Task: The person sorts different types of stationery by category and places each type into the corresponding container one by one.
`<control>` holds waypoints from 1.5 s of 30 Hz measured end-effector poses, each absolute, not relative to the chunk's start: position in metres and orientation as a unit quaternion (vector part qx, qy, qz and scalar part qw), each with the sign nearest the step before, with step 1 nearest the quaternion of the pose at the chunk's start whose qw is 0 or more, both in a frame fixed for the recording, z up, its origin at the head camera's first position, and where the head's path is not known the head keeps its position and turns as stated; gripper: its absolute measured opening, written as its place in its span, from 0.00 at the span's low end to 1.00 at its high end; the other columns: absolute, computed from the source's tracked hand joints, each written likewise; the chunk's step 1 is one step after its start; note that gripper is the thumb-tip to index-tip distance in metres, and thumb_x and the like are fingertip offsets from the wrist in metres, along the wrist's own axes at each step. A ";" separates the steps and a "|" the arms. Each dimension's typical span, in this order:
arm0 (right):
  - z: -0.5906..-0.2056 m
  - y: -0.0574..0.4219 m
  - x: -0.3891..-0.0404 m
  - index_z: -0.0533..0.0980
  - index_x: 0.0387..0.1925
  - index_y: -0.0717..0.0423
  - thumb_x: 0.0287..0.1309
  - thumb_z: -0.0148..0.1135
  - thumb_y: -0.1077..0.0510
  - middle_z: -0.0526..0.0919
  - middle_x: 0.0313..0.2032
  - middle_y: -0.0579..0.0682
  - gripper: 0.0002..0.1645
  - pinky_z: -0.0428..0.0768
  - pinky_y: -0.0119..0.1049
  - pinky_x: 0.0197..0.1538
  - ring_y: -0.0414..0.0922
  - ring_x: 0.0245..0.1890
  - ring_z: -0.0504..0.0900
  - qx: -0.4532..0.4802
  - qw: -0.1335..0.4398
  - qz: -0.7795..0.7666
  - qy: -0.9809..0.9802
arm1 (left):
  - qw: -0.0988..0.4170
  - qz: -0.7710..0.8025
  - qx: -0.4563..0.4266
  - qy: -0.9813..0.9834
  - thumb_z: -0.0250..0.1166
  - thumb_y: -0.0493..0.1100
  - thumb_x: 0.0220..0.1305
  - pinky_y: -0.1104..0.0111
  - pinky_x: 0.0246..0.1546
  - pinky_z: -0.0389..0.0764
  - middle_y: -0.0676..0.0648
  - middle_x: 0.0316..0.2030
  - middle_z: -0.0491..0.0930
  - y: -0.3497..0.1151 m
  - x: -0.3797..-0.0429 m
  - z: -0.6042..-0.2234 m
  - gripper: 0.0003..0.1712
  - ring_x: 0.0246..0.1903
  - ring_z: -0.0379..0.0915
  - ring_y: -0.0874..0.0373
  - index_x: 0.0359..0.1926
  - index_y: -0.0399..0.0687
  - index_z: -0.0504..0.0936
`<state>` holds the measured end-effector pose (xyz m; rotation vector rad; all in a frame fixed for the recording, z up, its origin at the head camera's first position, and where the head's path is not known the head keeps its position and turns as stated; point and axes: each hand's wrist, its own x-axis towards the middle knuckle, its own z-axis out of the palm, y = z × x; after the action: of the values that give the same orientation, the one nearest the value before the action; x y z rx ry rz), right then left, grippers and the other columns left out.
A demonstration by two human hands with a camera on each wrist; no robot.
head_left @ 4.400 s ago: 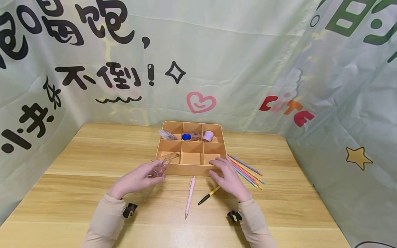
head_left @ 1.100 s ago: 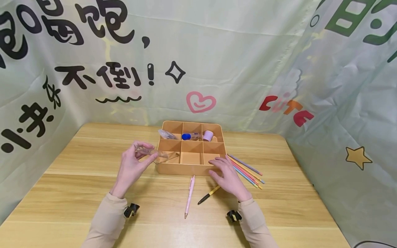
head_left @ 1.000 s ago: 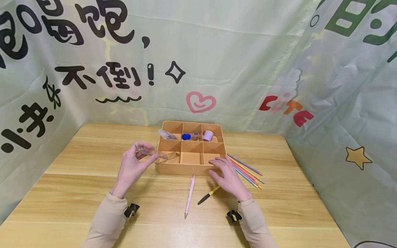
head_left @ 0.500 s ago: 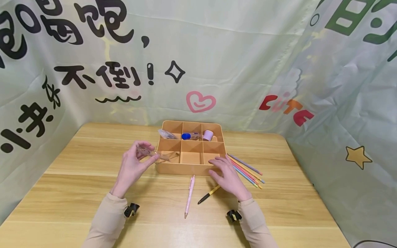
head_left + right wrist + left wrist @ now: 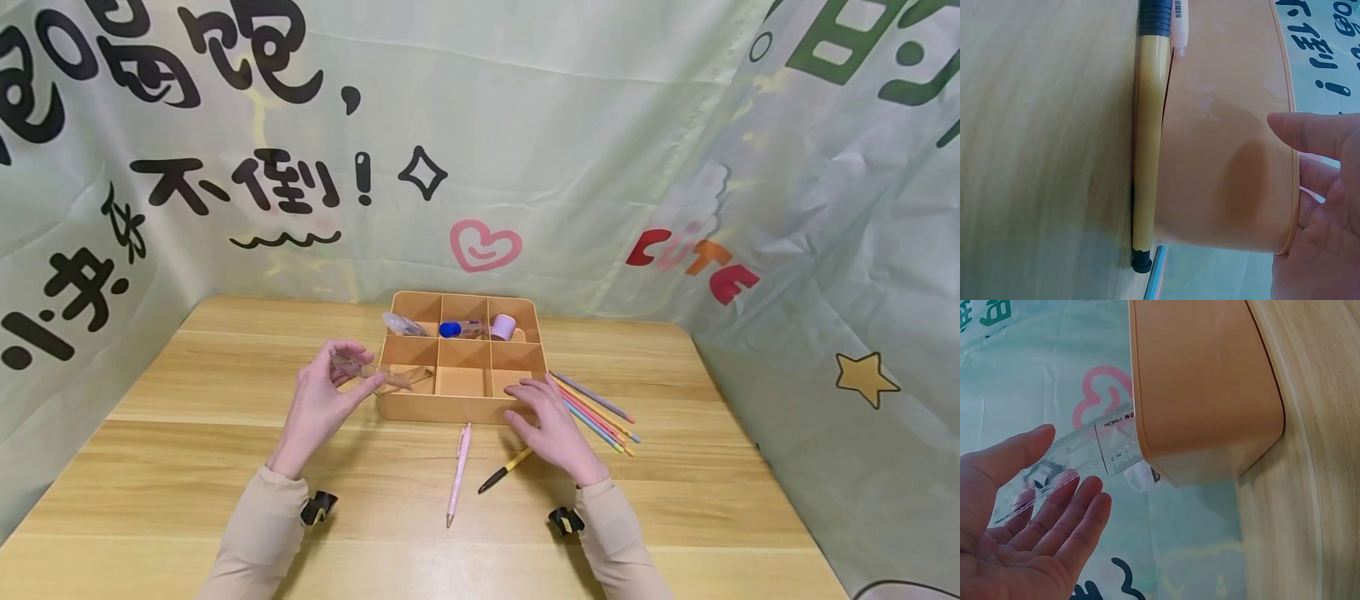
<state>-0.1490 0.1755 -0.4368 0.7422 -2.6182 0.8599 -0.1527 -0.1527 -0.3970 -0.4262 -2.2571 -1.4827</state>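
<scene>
In the left wrist view, a clear ruler with black markings pokes over the rim of the orange-tan divided box. From its end a clear plastic sleeve runs back to my left hand, which holds it between thumb and fingers at the box's front left. My right hand is at the front right rim, fingers relaxed and thumb in front of the wall. Below it lies a yellow pen with a black grip, partly covered by the hand in the head view.
A pink pen lies in front of the box, several coloured pencils to its right. The back compartments hold a clear bluish item, a blue-capped tube and a lilac cylinder. A printed cloth hangs behind the table.
Since the earliest frame my left hand has risen and shifted left, turning its thumb toward the box, with the clear sleeve in it. Lately the sleeve tilts slightly down. My right hand stays put.
</scene>
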 end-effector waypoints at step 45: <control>-0.436 0.176 -0.149 0.78 0.51 0.67 0.57 0.65 0.62 0.82 0.51 0.60 0.21 0.49 0.59 0.71 0.58 0.59 0.70 0.254 0.137 0.300 -0.909 | 0.213 -0.441 -0.205 -0.847 0.66 0.35 0.61 0.46 0.52 0.75 0.37 0.47 0.82 -0.152 -0.154 -0.399 0.14 0.49 0.76 0.44 0.47 0.36 0.81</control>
<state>-0.1488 0.1755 -0.4357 0.7364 -2.6313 0.8685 -0.1536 -0.1520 -0.3987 -0.5694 -2.3530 -1.2244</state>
